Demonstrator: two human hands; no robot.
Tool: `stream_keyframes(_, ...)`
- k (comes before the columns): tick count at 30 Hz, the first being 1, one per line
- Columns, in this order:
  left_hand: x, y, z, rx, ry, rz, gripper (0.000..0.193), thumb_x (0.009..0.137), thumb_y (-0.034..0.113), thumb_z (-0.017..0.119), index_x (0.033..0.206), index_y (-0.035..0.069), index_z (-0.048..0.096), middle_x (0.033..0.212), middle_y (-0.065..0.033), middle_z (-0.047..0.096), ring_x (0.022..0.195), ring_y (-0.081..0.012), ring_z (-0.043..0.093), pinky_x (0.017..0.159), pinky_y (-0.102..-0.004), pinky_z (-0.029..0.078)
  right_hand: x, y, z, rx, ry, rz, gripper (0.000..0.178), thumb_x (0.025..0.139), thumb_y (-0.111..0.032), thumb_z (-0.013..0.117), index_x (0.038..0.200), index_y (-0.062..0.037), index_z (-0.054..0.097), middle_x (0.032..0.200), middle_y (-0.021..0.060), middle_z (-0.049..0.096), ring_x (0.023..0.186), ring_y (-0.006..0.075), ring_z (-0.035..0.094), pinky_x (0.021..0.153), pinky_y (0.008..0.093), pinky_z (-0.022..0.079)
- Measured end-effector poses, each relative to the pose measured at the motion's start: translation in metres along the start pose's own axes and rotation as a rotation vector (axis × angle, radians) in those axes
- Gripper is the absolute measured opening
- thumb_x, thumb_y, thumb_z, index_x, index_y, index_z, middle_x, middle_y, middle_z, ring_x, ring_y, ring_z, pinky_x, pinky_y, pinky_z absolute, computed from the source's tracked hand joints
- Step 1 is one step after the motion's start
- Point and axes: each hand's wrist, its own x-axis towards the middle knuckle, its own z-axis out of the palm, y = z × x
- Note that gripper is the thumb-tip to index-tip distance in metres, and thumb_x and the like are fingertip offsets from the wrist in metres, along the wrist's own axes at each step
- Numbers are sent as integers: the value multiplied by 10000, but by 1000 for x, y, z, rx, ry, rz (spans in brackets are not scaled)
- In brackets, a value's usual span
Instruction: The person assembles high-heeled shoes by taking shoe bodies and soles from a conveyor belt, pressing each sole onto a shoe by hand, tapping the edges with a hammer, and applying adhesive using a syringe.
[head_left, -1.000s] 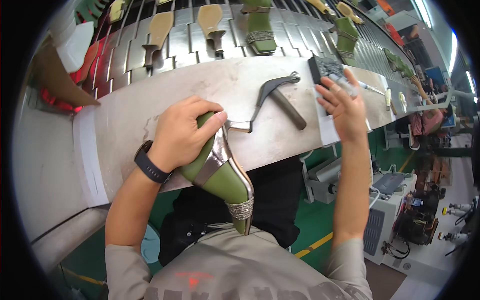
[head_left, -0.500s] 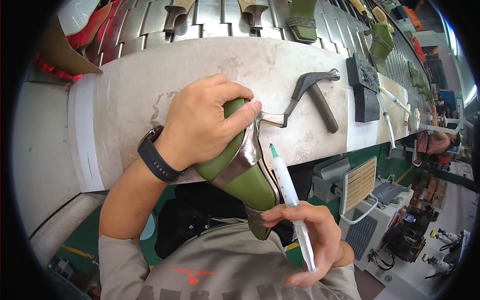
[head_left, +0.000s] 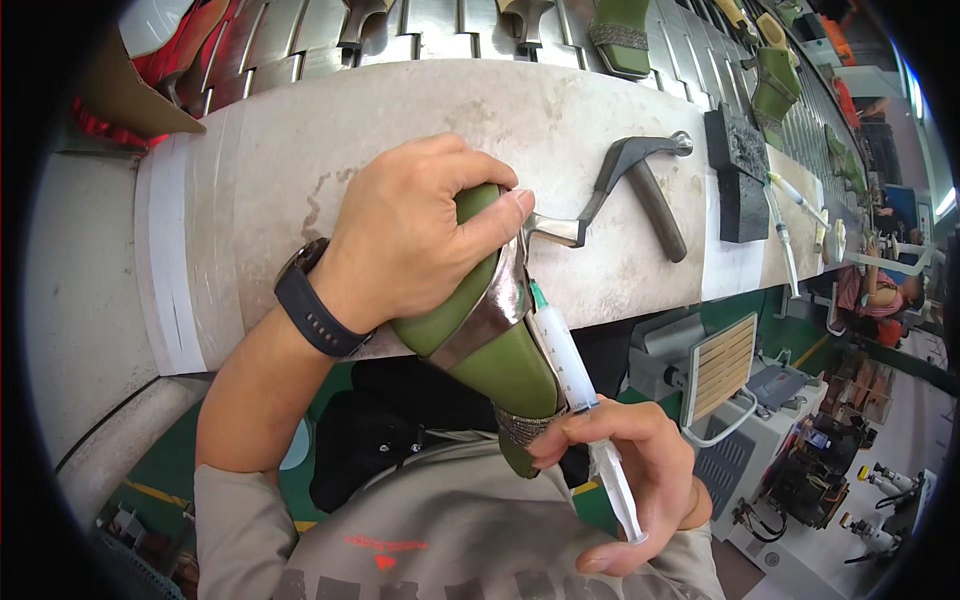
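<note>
A green shoe (head_left: 497,372) with a shiny metallic strap and a glittery band is held tilted above the near side of the table. My left hand (head_left: 420,235) is wrapped round it, with the thumb along its sole edge. In my right hand (head_left: 640,455) is a syringe (head_left: 566,350) with a green needle hub and whitish contents. My right thumb is at its plunger end, and the fingers grip the barrel's flange close to the glittery band. The needle end lies against the shoe's edge beside the strap; its very tip is hard to make out.
A hammer (head_left: 655,200) lies on the worktable (head_left: 290,180) beyond the shoe. To its right are a black block (head_left: 738,180) and more syringes (head_left: 783,235). Several shoes ride a metal slat conveyor (head_left: 430,30) along the back. A machine (head_left: 735,440) stands at right.
The syringe's needle end has come left from beside the shoe to its edge. My left hand keeps its grip on the shoe. The whole view has shifted slightly.
</note>
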Motion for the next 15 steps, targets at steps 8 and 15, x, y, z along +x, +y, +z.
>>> stream_keyframes(8,0,-1,0,-13,4,9,229,948,188,751,1039,-20,781,921,-153,727,824,-265,701,763,-358,540,-5,-3,-3,114,8,47,1023,652,-273,1041,1399,118,463,1181,336,679,1025,322,717,915,438,594)
stream_keyframes(15,-1,0,-1,-1,1,13,230,949,185,751,1036,-26,781,921,-150,729,826,-260,703,766,-356,541,-10,-6,-2,124,19,50,1013,659,-302,1039,1384,127,476,1160,353,677,1008,330,715,891,436,598)
